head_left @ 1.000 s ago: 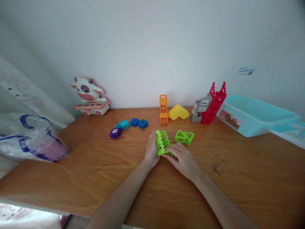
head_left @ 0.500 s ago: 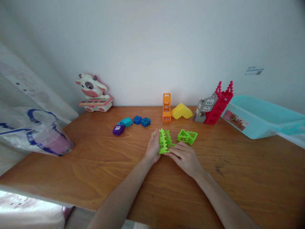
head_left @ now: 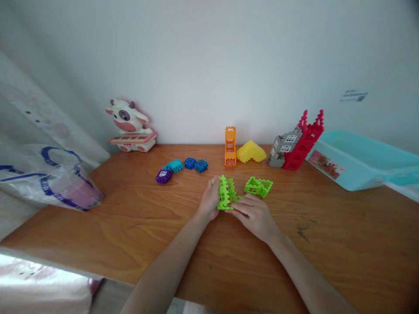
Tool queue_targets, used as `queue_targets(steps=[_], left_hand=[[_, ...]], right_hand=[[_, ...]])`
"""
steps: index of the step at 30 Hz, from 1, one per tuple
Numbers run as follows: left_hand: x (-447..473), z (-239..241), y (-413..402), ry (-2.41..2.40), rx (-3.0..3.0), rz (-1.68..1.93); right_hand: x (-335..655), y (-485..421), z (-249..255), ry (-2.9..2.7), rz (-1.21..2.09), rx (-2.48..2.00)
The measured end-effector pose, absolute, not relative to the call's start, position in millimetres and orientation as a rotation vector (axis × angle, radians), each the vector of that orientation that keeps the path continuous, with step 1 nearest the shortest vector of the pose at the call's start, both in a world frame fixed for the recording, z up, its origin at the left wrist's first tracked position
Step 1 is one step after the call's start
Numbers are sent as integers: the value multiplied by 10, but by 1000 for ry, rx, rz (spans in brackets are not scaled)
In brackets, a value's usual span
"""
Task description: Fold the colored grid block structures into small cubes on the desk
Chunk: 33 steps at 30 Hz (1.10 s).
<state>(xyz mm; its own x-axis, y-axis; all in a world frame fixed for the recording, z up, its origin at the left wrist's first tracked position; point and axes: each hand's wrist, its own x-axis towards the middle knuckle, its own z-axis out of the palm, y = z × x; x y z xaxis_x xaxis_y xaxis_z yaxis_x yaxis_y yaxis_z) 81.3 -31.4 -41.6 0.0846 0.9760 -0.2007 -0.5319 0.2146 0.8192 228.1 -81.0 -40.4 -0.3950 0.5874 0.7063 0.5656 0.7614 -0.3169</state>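
Near the middle of the wooden desk (head_left: pixel 147 218), your left hand (head_left: pixel 208 201) curls its fingers around a green latticed block (head_left: pixel 224 193); your right hand (head_left: pixel 258 214) pinches its lower right edge. Another green piece (head_left: pixel 258 187) lies just beyond.

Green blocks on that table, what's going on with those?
A person holds a green block assembly between both hands: the left hand grips its left side, the right hand its lower right edge. Another green piece lies just beyond the right hand. Farther back are an orange tower, a yellow piece and a grey-and-red structure.
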Motion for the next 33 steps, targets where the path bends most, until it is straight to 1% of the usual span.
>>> queue_targets(steps=[17, 22, 29, 33], left_hand=[[795, -451, -292, 773, 494, 1142], [827, -416, -318, 754, 480, 1250], [724, -429, -206, 895, 385, 1409], [548, -378, -103, 889, 334, 1432]], right_hand=[[2333, -789, -424, -2097, 120, -773], [2304, -795, -457, -2015, 49, -821], [2305, -866, -391, -2114, -149, -736], [2287, -871, -393, -2075, -127, -791]])
